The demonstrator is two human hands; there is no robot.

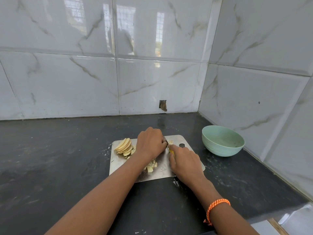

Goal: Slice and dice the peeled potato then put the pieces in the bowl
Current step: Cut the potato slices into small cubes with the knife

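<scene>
On the steel cutting board (162, 173), our left hand (149, 143) pressed curled fingers over potato we couldn't see while our right hand (183, 162) gripped the yellow-handled knife (170, 149), blade pointing away, slices (124, 146) fanned left, diced pieces (151, 167) nearer, bowl (222, 143) right.

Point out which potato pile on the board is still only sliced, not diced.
The fanned stack of slices at the board's far left corner; the other piles are small cubes.

Left hand (149, 143) steadies potato on steel board (162, 173); right hand (184, 162) grips knife (166, 142)
</scene>
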